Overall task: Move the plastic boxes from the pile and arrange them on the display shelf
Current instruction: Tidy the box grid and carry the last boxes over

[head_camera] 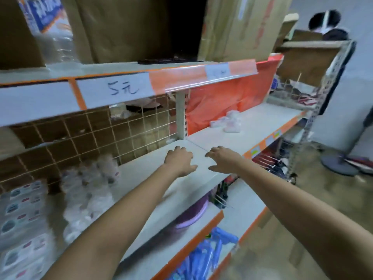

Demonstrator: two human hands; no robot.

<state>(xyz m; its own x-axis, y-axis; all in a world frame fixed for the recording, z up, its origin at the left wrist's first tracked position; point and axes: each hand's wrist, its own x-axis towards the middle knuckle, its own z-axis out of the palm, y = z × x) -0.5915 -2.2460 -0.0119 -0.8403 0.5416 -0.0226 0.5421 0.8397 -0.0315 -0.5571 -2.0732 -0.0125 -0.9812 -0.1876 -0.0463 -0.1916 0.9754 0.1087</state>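
Plastic boxes: blurred clear heap (88, 190) at 9 o'clock on the display shelf, well apart from both hands.
Display shelf: pale board (153, 178) with orange edging, wire grid behind; a price strip (113, 91) above at 11 o'clock reads "5元".
Left hand: (179, 160) palm down over the board, centre; fingers spread, holding nothing.
Right hand: (224, 159) just beside at 3 o'clock, fingers loose, grip empty.

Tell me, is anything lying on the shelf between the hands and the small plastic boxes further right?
Nothing visible does. Both the left hand and right hand are empty, and the white shelf is bare up to the plastic boxes.
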